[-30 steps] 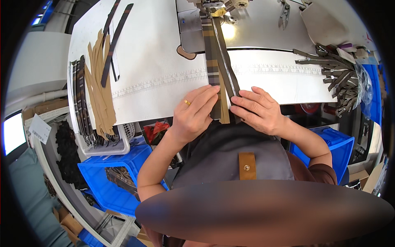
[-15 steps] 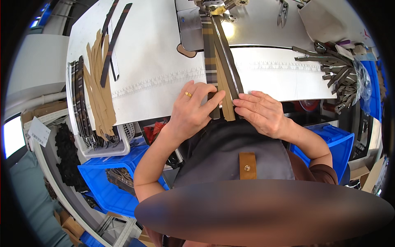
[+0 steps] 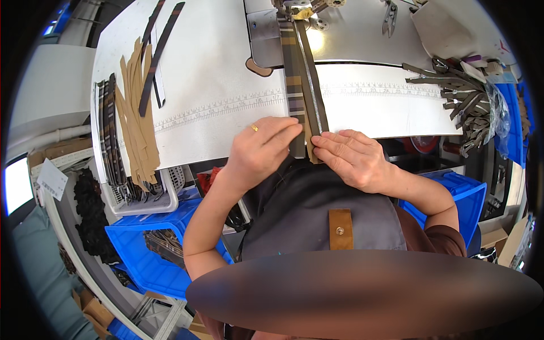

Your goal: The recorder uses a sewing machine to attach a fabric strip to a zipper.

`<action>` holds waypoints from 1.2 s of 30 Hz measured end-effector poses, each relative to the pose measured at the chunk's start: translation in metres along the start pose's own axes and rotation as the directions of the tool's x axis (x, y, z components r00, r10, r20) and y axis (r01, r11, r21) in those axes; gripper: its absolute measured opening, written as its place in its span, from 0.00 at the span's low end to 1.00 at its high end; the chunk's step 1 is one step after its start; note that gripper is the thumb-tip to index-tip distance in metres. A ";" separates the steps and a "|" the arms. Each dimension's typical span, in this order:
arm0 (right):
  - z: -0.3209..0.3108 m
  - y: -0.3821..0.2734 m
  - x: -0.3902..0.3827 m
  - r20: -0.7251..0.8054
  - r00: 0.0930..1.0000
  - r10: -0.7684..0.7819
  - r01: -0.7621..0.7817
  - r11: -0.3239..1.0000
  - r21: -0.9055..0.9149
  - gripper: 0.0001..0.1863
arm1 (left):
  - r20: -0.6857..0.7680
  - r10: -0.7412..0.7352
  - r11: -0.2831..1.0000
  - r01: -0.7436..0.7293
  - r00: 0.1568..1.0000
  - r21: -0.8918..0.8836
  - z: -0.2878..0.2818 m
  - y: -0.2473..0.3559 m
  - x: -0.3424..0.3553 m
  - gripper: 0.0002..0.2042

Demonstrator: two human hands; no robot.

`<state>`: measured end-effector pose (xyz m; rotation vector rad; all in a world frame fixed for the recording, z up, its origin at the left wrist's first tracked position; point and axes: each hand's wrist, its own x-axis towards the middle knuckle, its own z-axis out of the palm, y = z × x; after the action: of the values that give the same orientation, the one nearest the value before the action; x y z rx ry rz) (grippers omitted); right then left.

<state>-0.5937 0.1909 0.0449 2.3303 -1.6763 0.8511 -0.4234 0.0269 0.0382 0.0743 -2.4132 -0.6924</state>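
A striped fabric strip (image 3: 295,93) and a dark zipper (image 3: 310,73) with silver teeth run side by side from the sewing machine (image 3: 294,12) toward my body. A tan strip (image 3: 309,139) shows narrowly between them near the lower ends. My left hand (image 3: 262,148), with a gold ring, pinches the striped strip's left edge near its lower end. The fingers of my right hand (image 3: 352,156) press together on the zipper's lower end; the thumb is hidden beneath.
Tan strips (image 3: 136,113) and striped strips (image 3: 107,136) lie at the table's left. Several zippers (image 3: 467,102) are heaped at the right. Small snips (image 3: 389,20) lie beyond the machine bed. Blue bins (image 3: 150,249) and a white basket (image 3: 161,207) stand below the table edge.
My left fingers have drawn together on the striped strip, which now covers most of the tan one. The zipper's lower end and my right hand have shifted slightly left.
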 end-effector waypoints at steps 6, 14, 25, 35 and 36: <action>0.001 0.001 0.001 -0.034 0.999 -0.016 0.016 1.000 0.007 0.11 | -0.016 0.046 0.994 -0.045 0.999 0.096 0.013 0.009 0.009 0.19; 0.003 0.003 -0.002 -0.054 0.998 -0.029 0.029 1.000 0.004 0.11 | 0.002 0.076 0.989 -0.075 0.997 0.129 0.017 0.007 0.010 0.15; -0.004 0.012 -0.012 0.002 1.000 0.002 -0.002 0.974 0.227 0.14 | 0.153 -0.013 0.981 -0.016 0.988 0.192 0.008 0.012 0.004 0.17; -0.005 0.033 0.009 0.079 0.996 0.043 -0.054 0.988 0.144 0.23 | 0.121 0.051 0.981 -0.073 0.991 0.178 0.010 -0.001 -0.001 0.12; -0.006 0.033 0.007 0.094 0.995 0.028 -0.041 0.988 0.148 0.24 | 0.123 0.042 0.989 -0.059 0.992 0.137 0.009 -0.001 0.000 0.11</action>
<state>-0.6241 0.1755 0.0464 2.4813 -1.7504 0.9197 -0.4291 0.0301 0.0320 0.0289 -2.5673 -0.5168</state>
